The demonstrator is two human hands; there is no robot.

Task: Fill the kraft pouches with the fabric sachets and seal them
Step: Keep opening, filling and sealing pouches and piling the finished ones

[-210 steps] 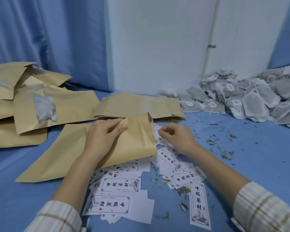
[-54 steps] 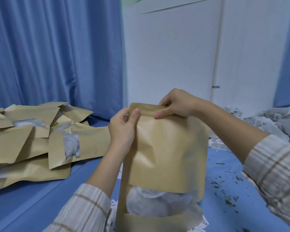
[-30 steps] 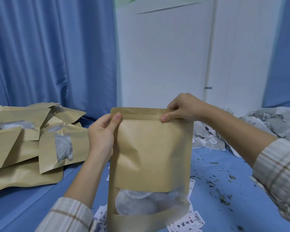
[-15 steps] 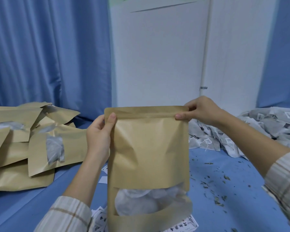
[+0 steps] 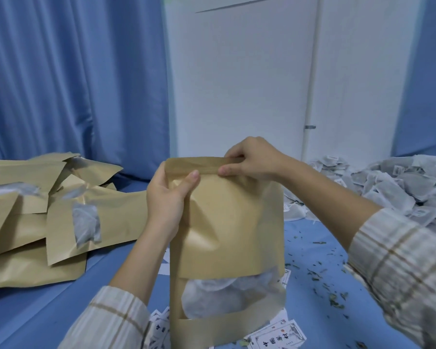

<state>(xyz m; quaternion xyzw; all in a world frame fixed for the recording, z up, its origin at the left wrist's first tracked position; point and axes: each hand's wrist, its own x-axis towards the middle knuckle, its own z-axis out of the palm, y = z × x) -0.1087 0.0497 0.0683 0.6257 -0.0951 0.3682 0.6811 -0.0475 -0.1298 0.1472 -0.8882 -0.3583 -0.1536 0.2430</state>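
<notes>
I hold a kraft pouch [image 5: 232,222] upright in front of me. White fabric sachets [image 5: 219,295] show through its clear window near the bottom. My left hand [image 5: 169,197] grips the pouch's upper left side, thumb on the front just under the seal strip. My right hand [image 5: 252,158] pinches the top seal strip near the middle, thumb in front and fingers over the top edge. A heap of loose grey-white sachets [image 5: 388,185] lies at the right.
A pile of kraft pouches [image 5: 48,222], some with sachets showing in their windows, lies at the left on the blue surface [image 5: 35,311]. Printed paper labels [image 5: 280,341] lie under the held pouch. Dried leaf bits [image 5: 320,273] are scattered at the right. Blue curtains and a white wall stand behind.
My right hand has slid from the strip's right end leftward to the middle. My left thumb has shifted rightward onto the pouch's front. The pouch stays upright.
</notes>
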